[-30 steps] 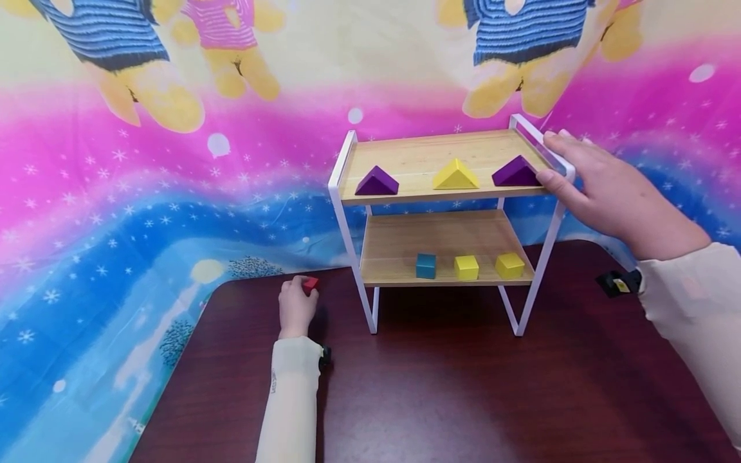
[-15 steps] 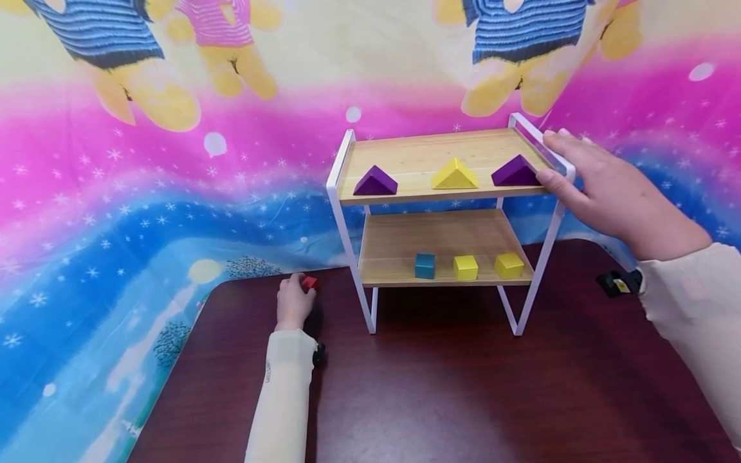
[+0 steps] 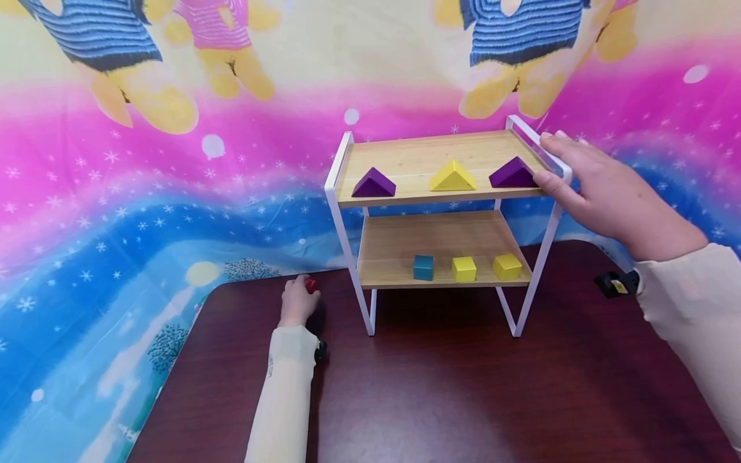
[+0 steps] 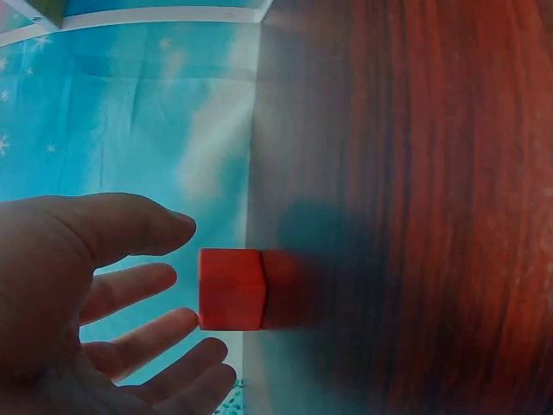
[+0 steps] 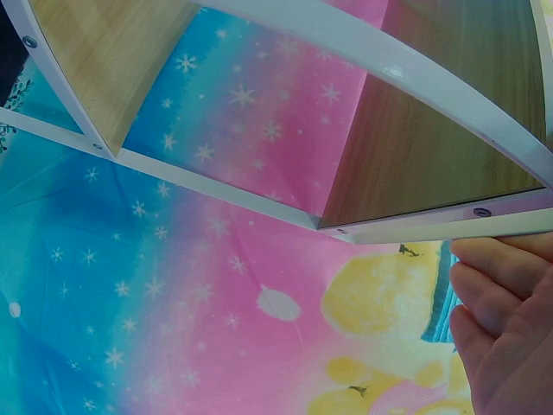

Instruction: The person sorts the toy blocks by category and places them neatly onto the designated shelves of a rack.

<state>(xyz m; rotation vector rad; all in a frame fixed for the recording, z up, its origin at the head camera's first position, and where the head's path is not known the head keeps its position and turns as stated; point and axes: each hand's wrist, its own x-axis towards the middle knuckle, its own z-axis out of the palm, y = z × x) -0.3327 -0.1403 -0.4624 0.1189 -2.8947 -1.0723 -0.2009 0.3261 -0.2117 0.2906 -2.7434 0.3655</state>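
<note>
My left hand [image 3: 298, 302] reaches to the far left of the table, beside a small red block [image 4: 232, 290]. In the left wrist view its thumb and fingers are spread and relaxed, with fingertips right at the near face of the block, which stands on the table. My right hand [image 3: 619, 186] rests with extended fingers on the right side rail [image 3: 541, 145] of a white-framed two-tier shelf [image 3: 428, 145]. Its thumb lies at the front corner, by a purple triangular block [image 3: 512, 173]; in the right wrist view its fingertips [image 5: 484, 251] meet the rail.
Along the top tier's front edge are a yellow triangular block [image 3: 453, 177] and another purple triangular block [image 3: 374, 183]. The lower tier bears a blue cube [image 3: 423, 268] and two yellow cubes, one in the middle [image 3: 464, 269]. A patterned cloth [image 3: 272, 141] hangs behind the dark table [image 3: 417, 392].
My left hand has shifted slightly right at the red block, and its fingers now cover more of it in the head view. The right hand stays at the shelf's rail.
</note>
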